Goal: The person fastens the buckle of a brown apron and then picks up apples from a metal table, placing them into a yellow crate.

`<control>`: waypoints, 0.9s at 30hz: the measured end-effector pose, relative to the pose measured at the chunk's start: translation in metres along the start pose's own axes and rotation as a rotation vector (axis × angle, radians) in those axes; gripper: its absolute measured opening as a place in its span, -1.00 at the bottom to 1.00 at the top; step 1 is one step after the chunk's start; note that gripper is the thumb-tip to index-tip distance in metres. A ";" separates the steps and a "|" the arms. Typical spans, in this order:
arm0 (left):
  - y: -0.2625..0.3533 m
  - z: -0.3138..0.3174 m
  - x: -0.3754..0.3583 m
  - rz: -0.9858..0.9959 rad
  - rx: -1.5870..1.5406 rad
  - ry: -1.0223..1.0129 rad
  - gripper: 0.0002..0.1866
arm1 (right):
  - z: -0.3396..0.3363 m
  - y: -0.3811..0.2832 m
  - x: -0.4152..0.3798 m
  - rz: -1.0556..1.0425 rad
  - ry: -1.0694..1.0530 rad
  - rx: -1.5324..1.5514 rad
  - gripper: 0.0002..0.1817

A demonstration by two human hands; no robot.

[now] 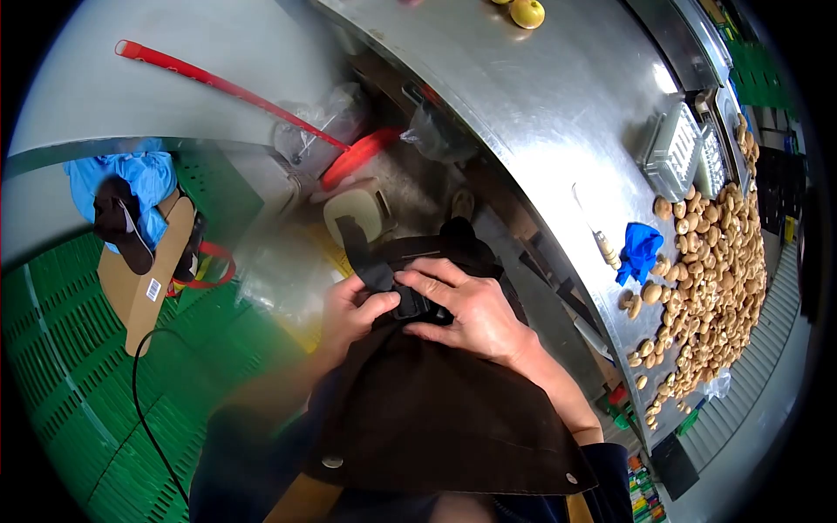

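Both my hands meet at my waist, over a dark brown apron (436, 418). My left hand (349, 309) pinches a black strap (362, 253) that runs up from the waist. My right hand (466, 309) lies over a black buckle (417, 305), fingers curled on it. The two hands touch at the buckle. Part of the buckle is hidden under my fingers.
A steel table (540, 96) curves along the right, with a heap of small tan round pieces (715, 261), a blue glove (639, 251), a knife (602, 240), a metal tray (676, 148) and yellow fruit (527, 12). At left: green crates (61, 366), a cardboard box (144, 279), a red dustpan (349, 152).
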State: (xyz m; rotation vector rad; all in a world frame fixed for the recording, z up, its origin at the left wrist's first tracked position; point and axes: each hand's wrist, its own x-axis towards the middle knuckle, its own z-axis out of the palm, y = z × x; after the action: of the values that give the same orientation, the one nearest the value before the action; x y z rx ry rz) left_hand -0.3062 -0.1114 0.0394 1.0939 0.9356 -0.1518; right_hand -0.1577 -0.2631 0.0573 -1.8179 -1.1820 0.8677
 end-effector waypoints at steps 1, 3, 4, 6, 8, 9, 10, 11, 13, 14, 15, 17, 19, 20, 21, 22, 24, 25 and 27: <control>0.001 0.000 0.000 -0.006 0.031 0.024 -0.76 | 0.001 0.001 0.001 -0.012 -0.030 0.005 -0.36; 0.002 -0.002 -0.001 -0.002 0.040 0.009 -0.76 | 0.002 0.001 0.003 -0.005 -0.022 0.041 -0.44; 0.002 -0.003 -0.002 -0.001 0.042 0.002 -0.76 | 0.001 0.001 0.005 0.010 -0.035 0.070 -0.45; 0.007 -0.005 -0.005 -0.022 -0.018 -0.017 -0.75 | 0.001 0.001 0.006 0.031 -0.017 0.124 -0.48; 0.005 -0.010 -0.004 -0.030 -0.065 -0.047 -0.73 | 0.005 0.002 0.005 0.044 0.044 0.175 -0.50; 0.000 -0.015 -0.001 -0.029 -0.079 -0.070 -0.72 | 0.007 0.004 0.004 0.050 0.063 0.193 -0.50; -0.004 -0.017 0.000 -0.027 -0.093 -0.091 -0.70 | 0.008 0.005 0.004 0.055 0.081 0.212 -0.50; -0.005 -0.018 0.000 -0.040 -0.096 -0.096 -0.70 | 0.010 0.006 0.003 0.062 0.101 0.230 -0.50; -0.002 -0.017 0.002 -0.064 -0.105 -0.113 -0.69 | 0.012 0.009 0.003 0.070 0.114 0.250 -0.49; 0.001 -0.017 0.003 -0.100 -0.099 -0.145 -0.69 | 0.013 0.010 0.002 0.076 0.121 0.259 -0.48; 0.007 -0.017 0.003 -0.138 -0.093 -0.175 -0.69 | 0.014 0.012 0.001 0.081 0.118 0.286 -0.48; 0.011 -0.019 0.005 -0.184 -0.091 -0.242 -0.69 | 0.014 0.016 0.000 0.085 0.112 0.340 -0.48; 0.012 -0.023 0.007 -0.201 -0.097 -0.314 -0.69 | 0.009 0.013 0.001 0.136 0.074 0.412 -0.46; 0.013 -0.023 0.007 -0.219 -0.121 -0.327 -0.69 | 0.007 0.012 0.002 0.162 0.054 0.448 -0.45; 0.015 -0.023 0.007 -0.235 -0.145 -0.340 -0.69 | 0.006 0.013 0.002 0.168 0.038 0.489 -0.44; 0.015 -0.023 0.007 -0.252 -0.168 -0.354 -0.68 | 0.004 0.014 0.002 0.174 0.022 0.529 -0.43; 0.014 -0.024 0.007 -0.258 -0.193 -0.363 -0.69 | 0.002 0.018 0.001 0.193 -0.012 0.606 -0.42; 0.012 -0.025 0.007 -0.261 -0.205 -0.367 -0.69 | 0.003 0.022 0.000 0.205 -0.030 0.642 -0.41; 0.005 -0.027 0.007 -0.245 -0.217 -0.354 -0.72 | 0.004 0.024 -0.001 0.235 -0.061 0.699 -0.42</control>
State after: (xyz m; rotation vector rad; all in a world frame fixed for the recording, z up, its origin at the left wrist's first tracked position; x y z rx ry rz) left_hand -0.3143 -0.0852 0.0338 0.7196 0.7427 -0.4220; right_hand -0.1516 -0.2691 0.0342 -1.3609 -0.5823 1.2840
